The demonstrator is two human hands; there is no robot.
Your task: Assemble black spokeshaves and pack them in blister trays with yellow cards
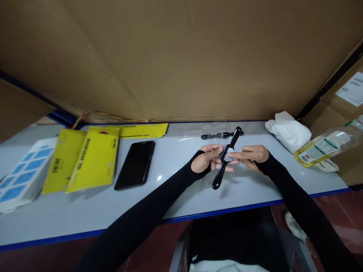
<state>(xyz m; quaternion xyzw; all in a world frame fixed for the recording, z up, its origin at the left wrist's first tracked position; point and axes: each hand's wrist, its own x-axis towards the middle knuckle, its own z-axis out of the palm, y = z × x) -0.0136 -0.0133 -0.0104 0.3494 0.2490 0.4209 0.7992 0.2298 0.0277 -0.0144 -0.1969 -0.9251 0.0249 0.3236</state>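
Above the worktop (176,196), the left hand (204,158) is cradling the black tool (226,158) near its middle, fingers curled around it. The right hand (251,154) is pinching its metal centre with extended fingertips. Judging by this, a steady left grip is helping the finer right-hand work.

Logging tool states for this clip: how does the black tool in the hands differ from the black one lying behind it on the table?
The held tool is off the table, gripped at its middle by the left hand and right hand; the far tool lies untouched. The held tool runs diagonally, the far tool nearly level. The far tool seems to sit in a clear bag, the held tool is bare. Both are black and slender.
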